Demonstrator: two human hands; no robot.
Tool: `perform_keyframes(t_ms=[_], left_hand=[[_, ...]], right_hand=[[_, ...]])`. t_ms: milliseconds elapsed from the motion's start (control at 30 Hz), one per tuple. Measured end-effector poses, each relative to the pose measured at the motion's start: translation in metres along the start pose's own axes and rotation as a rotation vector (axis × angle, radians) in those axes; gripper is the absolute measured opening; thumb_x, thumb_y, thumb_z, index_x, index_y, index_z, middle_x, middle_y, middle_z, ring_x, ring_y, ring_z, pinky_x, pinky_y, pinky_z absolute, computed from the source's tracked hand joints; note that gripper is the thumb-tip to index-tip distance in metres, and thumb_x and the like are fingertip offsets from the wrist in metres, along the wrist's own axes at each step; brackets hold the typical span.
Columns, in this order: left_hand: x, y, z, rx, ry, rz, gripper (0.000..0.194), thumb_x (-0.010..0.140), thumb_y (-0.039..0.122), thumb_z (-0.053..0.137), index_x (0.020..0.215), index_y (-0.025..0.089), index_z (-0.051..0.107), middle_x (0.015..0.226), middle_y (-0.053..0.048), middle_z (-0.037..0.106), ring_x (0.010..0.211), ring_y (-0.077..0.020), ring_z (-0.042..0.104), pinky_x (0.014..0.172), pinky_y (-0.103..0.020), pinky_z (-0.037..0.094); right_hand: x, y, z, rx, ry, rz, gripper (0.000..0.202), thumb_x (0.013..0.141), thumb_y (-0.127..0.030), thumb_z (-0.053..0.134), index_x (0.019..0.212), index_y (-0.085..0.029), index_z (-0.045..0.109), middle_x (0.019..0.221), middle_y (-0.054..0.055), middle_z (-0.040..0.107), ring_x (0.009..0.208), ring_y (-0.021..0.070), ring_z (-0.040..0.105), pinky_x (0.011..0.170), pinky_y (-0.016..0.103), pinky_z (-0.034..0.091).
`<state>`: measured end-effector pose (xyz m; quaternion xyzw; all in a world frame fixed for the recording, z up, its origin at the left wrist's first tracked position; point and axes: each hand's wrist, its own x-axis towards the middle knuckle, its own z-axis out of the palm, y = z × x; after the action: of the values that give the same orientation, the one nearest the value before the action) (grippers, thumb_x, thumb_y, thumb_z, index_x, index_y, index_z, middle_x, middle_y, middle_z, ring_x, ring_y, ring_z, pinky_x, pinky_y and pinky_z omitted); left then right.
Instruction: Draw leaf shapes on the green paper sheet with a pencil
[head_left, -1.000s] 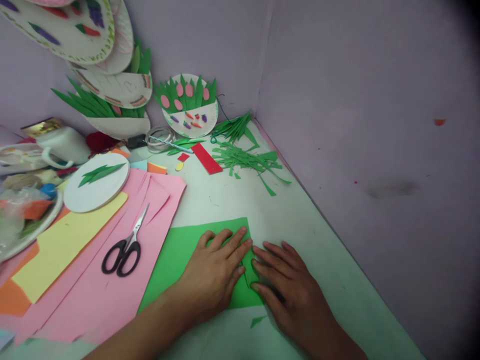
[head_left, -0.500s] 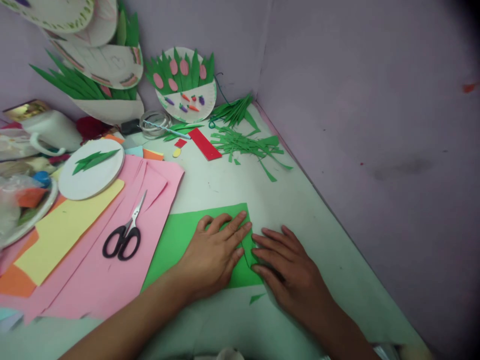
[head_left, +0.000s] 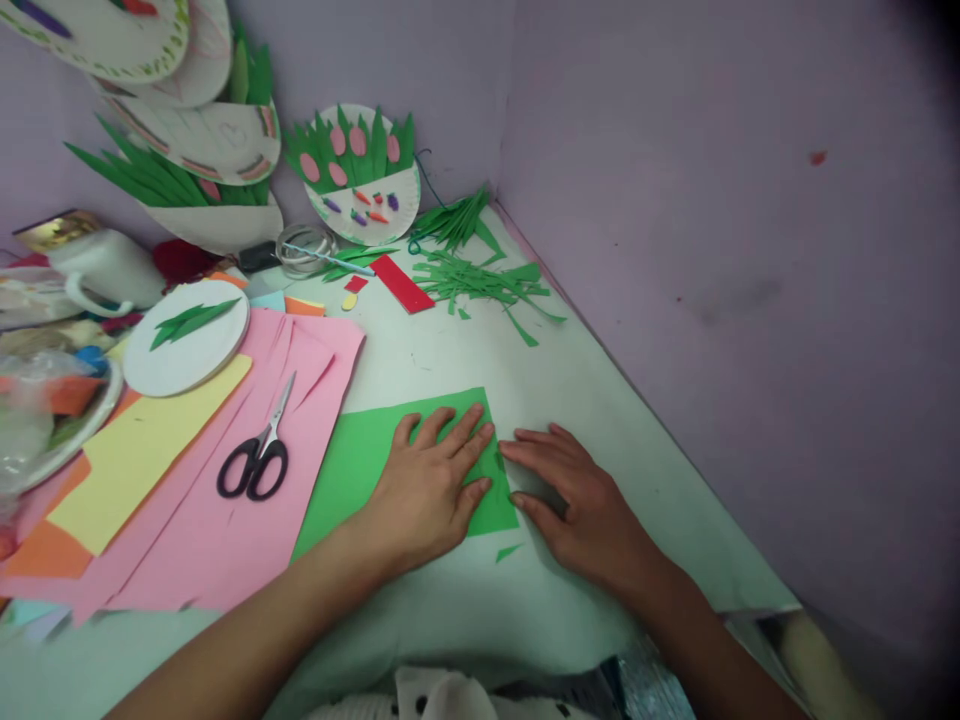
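Note:
A sheet of green paper (head_left: 360,450) lies on the white tabletop. My left hand (head_left: 427,490) rests flat on its right half, fingers spread, holding nothing. At the sheet's right edge is my right hand (head_left: 570,500), with fingertips at the edge and thumb apart from the fingers. Whether it touches the paper is hard to tell. A small green scrap (head_left: 508,552) sits just below the sheet. Left of the sheet, scissors (head_left: 259,450) with black handles, blades nearly together, lie on pink paper (head_left: 202,540).
Yellow paper (head_left: 150,450) overlaps the pink sheets. A white paper plate (head_left: 161,355) carries green leaf cutouts. Green strips (head_left: 487,285) and a red strip (head_left: 403,284) lie farther back. A decorated plate (head_left: 364,205) leans by the purple wall (head_left: 660,200). A white mug (head_left: 97,270) stands left.
My right fingers have shifted from on the green sheet to its right edge. The dark crease line seen near that edge no longer shows. My left hand stays flat; the view has shifted slightly.

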<state>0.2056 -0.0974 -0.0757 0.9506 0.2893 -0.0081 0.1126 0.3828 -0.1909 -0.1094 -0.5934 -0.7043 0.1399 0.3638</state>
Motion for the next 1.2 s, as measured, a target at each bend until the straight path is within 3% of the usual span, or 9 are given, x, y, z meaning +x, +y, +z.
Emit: perform_keyframes(t_ms=[233, 533, 1200], left_hand=[[-0.004, -0.001, 0.004, 0.013, -0.005, 0.015, 0.051, 0.095, 0.038, 0.040, 0.143, 0.022, 0.037, 0.152, -0.004, 0.032, 0.132, -0.0344, 0.032, 0.104, -0.058, 0.024], [0.018, -0.014, 0.001, 0.033, 0.032, 0.050, 0.050, 0.094, 0.036, 0.039, 0.142, 0.020, 0.037, 0.151, -0.006, 0.033, 0.133, -0.0340, 0.032, 0.104, -0.058, 0.025], [0.008, -0.001, 0.006, 0.039, 0.041, 0.001, 0.056, 0.091, 0.037, 0.042, 0.143, 0.015, 0.036, 0.152, -0.010, 0.029, 0.136, -0.0352, 0.027, 0.106, -0.060, 0.021]], right_hand=[[-0.002, -0.001, -0.002, -0.044, -0.056, -0.035, 0.043, 0.083, -0.023, 0.056, 0.125, -0.019, 0.055, 0.122, 0.010, 0.065, 0.120, 0.0258, 0.054, 0.108, 0.056, 0.033], [0.017, 0.012, -0.003, -0.141, -0.081, -0.104, 0.043, 0.084, -0.025, 0.055, 0.126, -0.018, 0.055, 0.124, 0.011, 0.064, 0.120, 0.0285, 0.053, 0.101, 0.054, 0.040], [0.018, 0.013, -0.001, -0.129, -0.066, -0.077, 0.043, 0.085, -0.024, 0.053, 0.127, -0.018, 0.054, 0.128, 0.007, 0.062, 0.121, 0.0273, 0.051, 0.104, 0.054, 0.037]])
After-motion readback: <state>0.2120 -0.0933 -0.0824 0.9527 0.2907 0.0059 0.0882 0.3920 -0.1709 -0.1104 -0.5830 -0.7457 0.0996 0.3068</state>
